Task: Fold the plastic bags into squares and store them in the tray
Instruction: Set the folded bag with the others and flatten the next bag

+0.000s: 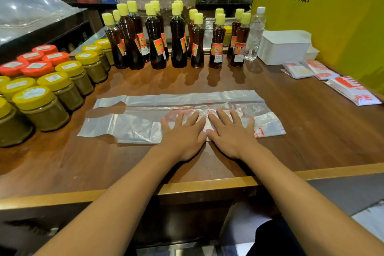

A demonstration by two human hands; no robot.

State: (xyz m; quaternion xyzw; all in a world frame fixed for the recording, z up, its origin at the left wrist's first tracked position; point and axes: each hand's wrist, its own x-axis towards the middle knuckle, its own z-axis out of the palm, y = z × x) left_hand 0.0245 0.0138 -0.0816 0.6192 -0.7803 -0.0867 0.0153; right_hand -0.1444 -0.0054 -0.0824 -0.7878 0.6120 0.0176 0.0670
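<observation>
With both palms flat, we press on the clear plastic bag (145, 124) spread lengthwise across the wooden counter (311, 131); left hand (182, 135) and right hand (232, 133) lie side by side, thumbs almost touching, fingers straight and splayed, gripping nothing; bag is partly folded along its length, far strip lying flat beyond the fingertips; white tray (284, 48) sits at the far right against the yellow wall, well apart from the bag; folded bags (324, 75) lie near it; oil bottles (176, 35) line the back edge; yellow-lidded jars (54, 93) stand at left.
</observation>
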